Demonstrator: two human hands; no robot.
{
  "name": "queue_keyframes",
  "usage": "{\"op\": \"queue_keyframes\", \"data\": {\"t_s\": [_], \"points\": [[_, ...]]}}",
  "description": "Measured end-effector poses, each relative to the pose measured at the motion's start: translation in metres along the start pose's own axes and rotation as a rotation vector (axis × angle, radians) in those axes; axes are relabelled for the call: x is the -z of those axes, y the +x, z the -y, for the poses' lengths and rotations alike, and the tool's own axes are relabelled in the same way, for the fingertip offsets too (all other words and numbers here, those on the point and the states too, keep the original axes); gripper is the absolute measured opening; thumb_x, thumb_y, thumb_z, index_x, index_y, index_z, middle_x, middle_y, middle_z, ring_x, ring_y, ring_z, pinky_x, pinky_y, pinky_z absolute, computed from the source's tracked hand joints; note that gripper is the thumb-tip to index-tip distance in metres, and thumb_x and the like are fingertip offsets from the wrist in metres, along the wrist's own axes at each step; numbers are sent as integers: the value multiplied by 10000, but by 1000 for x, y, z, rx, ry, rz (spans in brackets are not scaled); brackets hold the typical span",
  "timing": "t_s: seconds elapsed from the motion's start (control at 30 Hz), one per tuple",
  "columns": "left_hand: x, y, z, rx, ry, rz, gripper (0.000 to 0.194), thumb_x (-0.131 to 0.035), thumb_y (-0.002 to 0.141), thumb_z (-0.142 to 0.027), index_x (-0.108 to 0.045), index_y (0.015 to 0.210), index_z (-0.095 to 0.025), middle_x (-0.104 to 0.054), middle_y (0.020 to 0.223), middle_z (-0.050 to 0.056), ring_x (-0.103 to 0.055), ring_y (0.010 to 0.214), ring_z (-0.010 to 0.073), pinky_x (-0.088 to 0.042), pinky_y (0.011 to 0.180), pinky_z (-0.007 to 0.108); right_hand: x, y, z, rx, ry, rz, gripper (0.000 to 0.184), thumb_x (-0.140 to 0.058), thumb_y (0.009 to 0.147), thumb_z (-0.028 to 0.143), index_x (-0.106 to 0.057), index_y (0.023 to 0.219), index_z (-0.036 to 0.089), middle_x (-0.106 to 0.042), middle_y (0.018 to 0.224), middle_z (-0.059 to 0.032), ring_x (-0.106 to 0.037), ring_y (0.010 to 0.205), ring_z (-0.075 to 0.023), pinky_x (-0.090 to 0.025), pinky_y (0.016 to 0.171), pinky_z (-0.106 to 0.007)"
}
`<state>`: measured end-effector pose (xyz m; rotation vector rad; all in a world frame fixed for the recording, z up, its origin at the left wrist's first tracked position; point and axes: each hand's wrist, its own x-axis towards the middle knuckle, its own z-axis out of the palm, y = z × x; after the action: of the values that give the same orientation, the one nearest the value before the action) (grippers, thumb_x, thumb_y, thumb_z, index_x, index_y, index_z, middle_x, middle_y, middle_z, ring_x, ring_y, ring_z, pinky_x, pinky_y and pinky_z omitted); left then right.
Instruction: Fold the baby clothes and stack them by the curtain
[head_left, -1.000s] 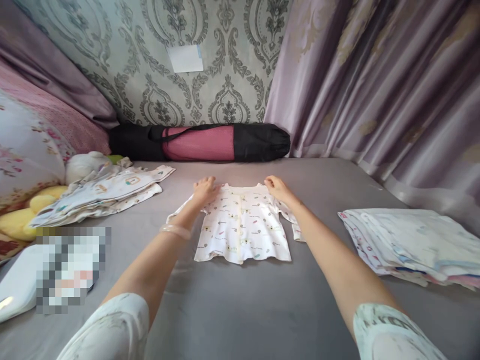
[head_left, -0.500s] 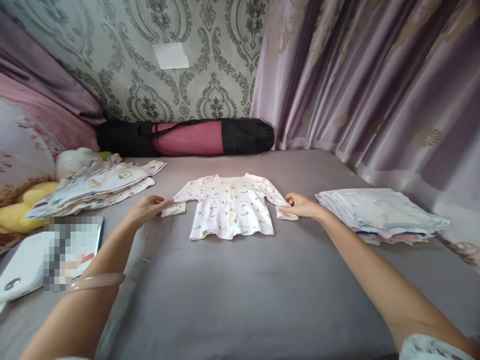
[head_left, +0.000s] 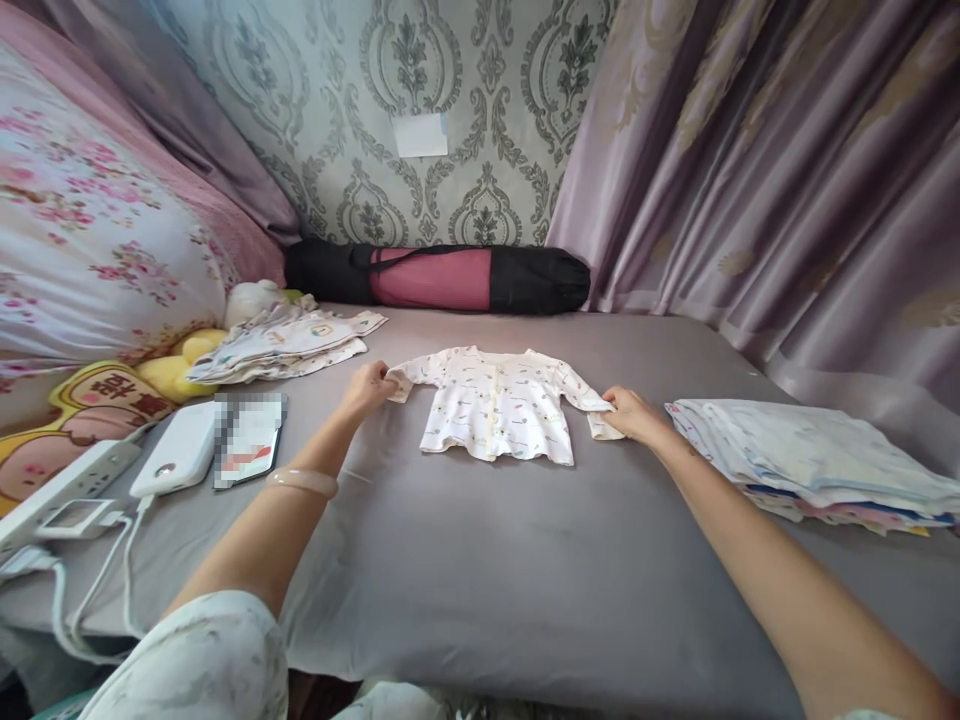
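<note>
A small white baby shirt (head_left: 499, 410) with a tiny print and a yellowish button strip lies face up on the grey sheet, its hem towards me and its sleeves spread to both sides. My left hand (head_left: 369, 388) pinches the end of the sleeve on the left, fingers closed on the cuff. On the other side my right hand (head_left: 632, 412) grips the right sleeve near its cuff between thumb and fingers. The cuff's end hangs out below my right fingers.
Folded cloths (head_left: 817, 455) are stacked at right, printed clothes (head_left: 289, 345) at left. A phone (head_left: 251, 440), a white power bank (head_left: 176, 450), a power strip (head_left: 71, 490) with cables and plush toys (head_left: 112, 400) lie left. A black and pink rolled bag (head_left: 431, 277) lies along the wall.
The view has swung left, so things appear further right and the power strip now shows. My left hand has drawn the left sleeve outward and straighter. My right hand keeps its sleeve.
</note>
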<state>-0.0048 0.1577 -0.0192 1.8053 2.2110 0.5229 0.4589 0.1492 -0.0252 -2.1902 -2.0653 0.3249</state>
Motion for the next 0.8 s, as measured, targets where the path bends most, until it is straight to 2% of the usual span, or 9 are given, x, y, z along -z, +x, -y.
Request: {"op": "queue_keyframes", "data": {"t_s": [0.13,0.2,0.27,0.43,0.5,0.6,0.7,0.8], "points": [[7,1,-2,-235,293,-282,256,-437,811,-129,-626,975,-184,-608,1019,134,-543,1003,280,-397,833,365,20,-17,10,167,-381,-228,287,-442,881,111,-611,1102,179,-609,1108,-148,-580,976,-254,-404,781,-333],[7,-2,3,-346,411,-344,289,-410,826,-105,-639,980,-194,-576,1077,165,-501,1071,318,-367,886,431,22,-24,11,264,-530,-288,320,-369,892,65,-610,1078,163,-592,1076,-168,-552,975,-270,-380,818,-364],[4,-5,13,-425,473,-309,298,-414,824,-96,-651,961,-214,-567,1107,166,-480,1092,330,-350,912,467,19,-30,6,342,-605,-282,354,-328,898,50,-616,1070,161,-583,1055,-171,-532,968,-278,-365,831,-379],[1,-5,47,-508,488,-53,426,-479,702,-55,-657,1025,-268,-620,1164,108,-483,1153,318,-333,977,486,11,-44,-21,398,-622,-116,458,-357,859,2,-598,1196,197,-579,1114,-149,-516,994,-272,-358,842,-374],[5,2,58,-450,436,-18,501,-482,673,-75,-645,1099,-282,-611,1243,81,-473,1208,321,-339,994,475,15,-44,-30,375,-601,-57,508,-371,831,-22,-593,1216,224,-579,1155,-134,-515,1026,-264,-359,849,-361],[13,14,64,-253,298,-8,540,-462,670,-117,-626,1172,-230,-611,1261,96,-520,1190,304,-405,961,404,25,-34,-37,288,-486,2,480,-389,817,-14,-628,1160,222,-592,1186,-123,-541,1044,-251,-382,819,-327],[17,21,60,-31,144,-19,497,-460,687,-168,-627,1155,-157,-669,1111,120,-605,1052,279,-470,870,342,26,-15,-38,113,-326,22,456,-416,815,16,-646,1152,220,-635,1153,-123,-605,981,-236,-408,762,-307],[17,23,48,137,90,-52,342,-478,734,-229,-671,1007,-155,-703,962,113,-635,957,275,-481,804,323,17,4,-40,-3,-284,27,367,-388,903,143,-664,1137,205,-661,1132,-149,-636,966,-266,-423,731,-336]]}}
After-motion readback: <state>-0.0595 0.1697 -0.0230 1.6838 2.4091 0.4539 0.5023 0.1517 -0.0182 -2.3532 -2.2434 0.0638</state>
